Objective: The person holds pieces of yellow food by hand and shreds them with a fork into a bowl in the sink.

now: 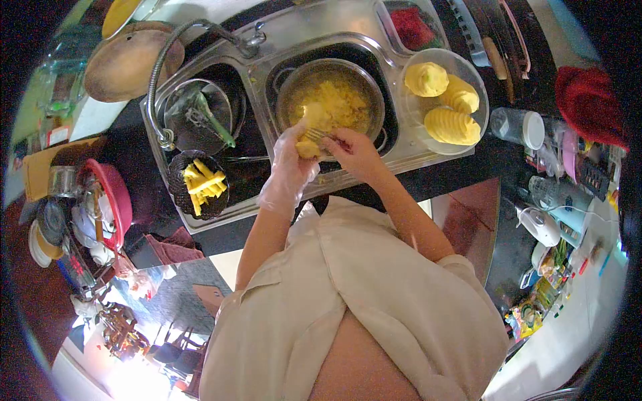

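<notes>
Curling round a yellow fruit lump [307, 149] is the left hand [287, 157] in a clear plastic glove [278, 190]; the right hand [352, 155] pinches a silver metal fork [314, 134]. The lump is over the near side of a round metal pot [374, 93], so work low to catch bits.

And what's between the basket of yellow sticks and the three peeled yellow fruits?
The pot in the sink, with the left hand and right hand at its near rim; the head view shows it.

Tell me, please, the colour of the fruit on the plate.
The fruit is yellow, as the head view shows.
</notes>
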Demonstrator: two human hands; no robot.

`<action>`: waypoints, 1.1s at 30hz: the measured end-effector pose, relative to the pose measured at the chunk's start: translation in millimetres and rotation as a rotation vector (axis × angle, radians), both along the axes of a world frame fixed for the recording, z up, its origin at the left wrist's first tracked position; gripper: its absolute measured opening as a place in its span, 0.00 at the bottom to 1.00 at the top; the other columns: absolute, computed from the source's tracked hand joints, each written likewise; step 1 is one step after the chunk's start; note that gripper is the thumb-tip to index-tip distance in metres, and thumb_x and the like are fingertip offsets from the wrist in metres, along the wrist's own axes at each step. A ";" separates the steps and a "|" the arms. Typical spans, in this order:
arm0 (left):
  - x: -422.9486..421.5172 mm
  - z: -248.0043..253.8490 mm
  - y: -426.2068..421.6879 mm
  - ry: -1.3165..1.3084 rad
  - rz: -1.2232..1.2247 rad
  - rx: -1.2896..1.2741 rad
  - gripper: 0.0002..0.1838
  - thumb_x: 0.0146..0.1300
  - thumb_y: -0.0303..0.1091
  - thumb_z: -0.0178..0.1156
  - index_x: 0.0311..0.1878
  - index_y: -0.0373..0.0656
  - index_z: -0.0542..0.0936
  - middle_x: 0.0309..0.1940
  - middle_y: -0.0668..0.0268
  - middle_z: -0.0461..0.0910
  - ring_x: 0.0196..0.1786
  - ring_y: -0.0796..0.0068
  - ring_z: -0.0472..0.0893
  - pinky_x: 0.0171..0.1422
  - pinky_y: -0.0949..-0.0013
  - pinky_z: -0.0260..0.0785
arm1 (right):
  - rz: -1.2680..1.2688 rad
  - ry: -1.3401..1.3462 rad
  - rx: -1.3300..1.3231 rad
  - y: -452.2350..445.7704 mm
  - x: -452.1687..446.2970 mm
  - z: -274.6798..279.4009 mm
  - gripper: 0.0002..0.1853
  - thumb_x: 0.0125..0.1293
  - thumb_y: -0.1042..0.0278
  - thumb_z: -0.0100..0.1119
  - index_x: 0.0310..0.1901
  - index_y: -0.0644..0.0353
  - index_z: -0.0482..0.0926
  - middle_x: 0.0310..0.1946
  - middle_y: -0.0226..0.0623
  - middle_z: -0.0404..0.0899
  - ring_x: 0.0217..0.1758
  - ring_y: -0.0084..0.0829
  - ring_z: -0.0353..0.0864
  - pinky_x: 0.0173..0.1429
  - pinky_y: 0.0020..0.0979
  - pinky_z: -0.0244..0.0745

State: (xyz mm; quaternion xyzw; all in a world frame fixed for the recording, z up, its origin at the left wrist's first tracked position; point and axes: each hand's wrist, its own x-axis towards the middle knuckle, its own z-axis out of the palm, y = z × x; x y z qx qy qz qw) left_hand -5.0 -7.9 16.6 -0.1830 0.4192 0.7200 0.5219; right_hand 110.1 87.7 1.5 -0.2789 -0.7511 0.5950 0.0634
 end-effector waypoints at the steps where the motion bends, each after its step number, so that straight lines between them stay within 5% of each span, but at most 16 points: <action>1: 0.2 4.2 0.2 0.034 -0.024 0.006 0.18 0.65 0.45 0.53 0.47 0.40 0.75 0.38 0.63 0.80 0.34 0.70 0.81 0.30 0.69 0.76 | -0.029 0.028 -0.021 0.1 -1.5 10.6 0.12 0.64 0.61 0.59 0.36 0.64 0.78 0.24 0.31 0.75 0.26 0.20 0.69 0.30 0.26 0.66; 3: 2.0 -2.7 -2.1 0.028 -0.005 -0.018 0.18 0.65 0.45 0.52 0.47 0.40 0.76 0.38 0.63 0.80 0.35 0.70 0.81 0.32 0.69 0.76 | -0.055 0.055 -0.043 -0.8 -3.0 14.8 0.12 0.64 0.62 0.59 0.35 0.65 0.77 0.23 0.34 0.74 0.25 0.23 0.70 0.29 0.28 0.66; 5: 3.8 -11.0 -3.5 0.021 0.009 -0.037 0.18 0.65 0.45 0.52 0.47 0.40 0.76 0.38 0.63 0.80 0.35 0.70 0.81 0.34 0.69 0.77 | 0.024 0.119 0.244 0.4 -3.9 8.6 0.12 0.62 0.62 0.59 0.35 0.64 0.78 0.22 0.37 0.72 0.23 0.28 0.70 0.28 0.31 0.66; 14: 5.0 -11.1 -2.1 -0.013 0.122 0.096 0.21 0.67 0.45 0.46 0.53 0.37 0.71 0.43 0.57 0.78 0.43 0.62 0.80 0.40 0.61 0.77 | -0.016 -0.065 0.064 -1.1 -7.1 10.1 0.14 0.62 0.59 0.59 0.31 0.64 0.76 0.21 0.42 0.74 0.23 0.36 0.73 0.29 0.35 0.67; 18: -1.8 -51.2 -9.7 0.094 -0.005 0.098 0.21 0.66 0.44 0.46 0.54 0.37 0.71 0.44 0.56 0.77 0.42 0.62 0.79 0.40 0.61 0.76 | 0.032 -0.095 0.210 2.7 -14.1 2.3 0.14 0.63 0.59 0.58 0.31 0.64 0.76 0.21 0.43 0.74 0.23 0.36 0.73 0.30 0.36 0.68; 20: 1.0 -62.9 -16.0 0.134 -0.041 0.107 0.20 0.65 0.42 0.49 0.53 0.37 0.72 0.44 0.57 0.77 0.42 0.64 0.79 0.39 0.63 0.75 | 0.081 -0.235 0.103 4.8 -16.0 7.6 0.16 0.62 0.55 0.54 0.37 0.62 0.79 0.31 0.48 0.79 0.35 0.50 0.79 0.40 0.46 0.72; 22: 13.2 -19.0 -8.0 0.165 -0.052 -0.107 0.16 0.61 0.39 0.53 0.48 0.38 0.75 0.39 0.60 0.77 0.38 0.69 0.79 0.36 0.68 0.73 | 0.099 -0.204 0.159 7.2 -17.2 17.9 0.16 0.62 0.55 0.54 0.38 0.61 0.79 0.32 0.48 0.79 0.35 0.50 0.79 0.40 0.47 0.72; 29: 13.3 -30.6 -3.9 0.173 0.012 -0.217 0.13 0.62 0.40 0.55 0.40 0.40 0.78 0.32 0.63 0.78 0.33 0.71 0.79 0.35 0.70 0.73 | 0.127 -0.092 0.416 0.8 -24.2 -7.8 0.14 0.61 0.56 0.53 0.38 0.57 0.79 0.34 0.47 0.79 0.37 0.50 0.79 0.41 0.48 0.72; 33: 10.8 -36.0 -11.6 0.254 -0.057 -0.301 0.14 0.62 0.43 0.56 0.40 0.41 0.78 0.33 0.65 0.78 0.33 0.73 0.78 0.35 0.71 0.71 | 0.045 -0.066 0.338 -4.2 -34.2 -8.7 0.13 0.62 0.56 0.53 0.37 0.56 0.79 0.34 0.47 0.79 0.37 0.50 0.79 0.41 0.48 0.72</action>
